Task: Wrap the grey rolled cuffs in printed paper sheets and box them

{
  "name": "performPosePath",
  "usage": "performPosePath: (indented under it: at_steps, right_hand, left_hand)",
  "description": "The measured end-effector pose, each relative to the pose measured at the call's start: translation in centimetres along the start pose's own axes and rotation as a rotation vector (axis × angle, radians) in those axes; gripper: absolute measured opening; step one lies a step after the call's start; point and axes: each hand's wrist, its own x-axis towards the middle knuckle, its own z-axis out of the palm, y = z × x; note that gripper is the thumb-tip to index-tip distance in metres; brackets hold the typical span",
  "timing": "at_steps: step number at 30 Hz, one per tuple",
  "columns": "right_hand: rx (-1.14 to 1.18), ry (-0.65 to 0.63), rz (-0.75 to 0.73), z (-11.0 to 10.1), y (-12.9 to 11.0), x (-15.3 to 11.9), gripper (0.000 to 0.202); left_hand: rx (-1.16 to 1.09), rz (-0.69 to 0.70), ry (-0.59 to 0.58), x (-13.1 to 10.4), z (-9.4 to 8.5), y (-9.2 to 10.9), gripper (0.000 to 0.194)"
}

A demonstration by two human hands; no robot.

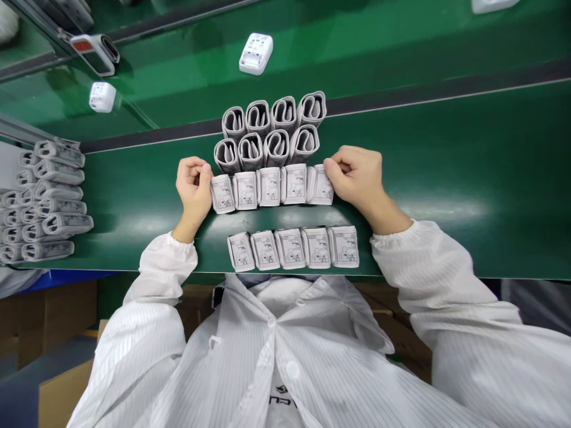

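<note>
A row of several folded paper leaflets (pixel 269 186), printed with line drawings, lies side by side between my hands on the green worktop (pixel 446 190). At its left end, my left hand (pixel 195 187) is closed, thumb and curled fingers against the edge of the outermost leaflet. My right hand (pixel 359 178) is closed too, its thumb and bent forefinger on the upper corner of the rightmost leaflet. Just beyond stand two rows of rolled-looking folded leaflets (pixel 276 147), coiled ends upward. Nearer my body sits another row of printed folded leaflets (pixel 291 248).
At the far left, many more folded leaflets (pixel 62 190) are piled in layers. Beyond the dark strip are a white plug-like device (pixel 256 53), a smaller white one (pixel 102 97) and a grey-white device with a red panel (pixel 94 54). Cardboard boxes (pixel 65 395) stand below.
</note>
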Motion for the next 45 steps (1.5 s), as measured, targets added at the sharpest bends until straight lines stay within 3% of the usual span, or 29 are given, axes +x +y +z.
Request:
performPosePath:
  at_steps: [22,30,45]
  right_hand:
    - [-0.033,-0.031,0.015,-0.08,0.11,0.04,0.056]
    - [0.026,0.019,-0.059,-0.12,0.22,-0.2,0.05]
    - [-0.013,-0.009,0.021,-0.42,-0.72,0.07,0.061]
  left_hand:
    - [0.072,-0.053,0.015,-0.01,0.09,0.3,0.058]
    - [0.047,-0.038,0.015,0.04,0.01,0.34,0.056]
    - [0.067,-0.049,0.03,-0.07,0.07,0.23,0.057]
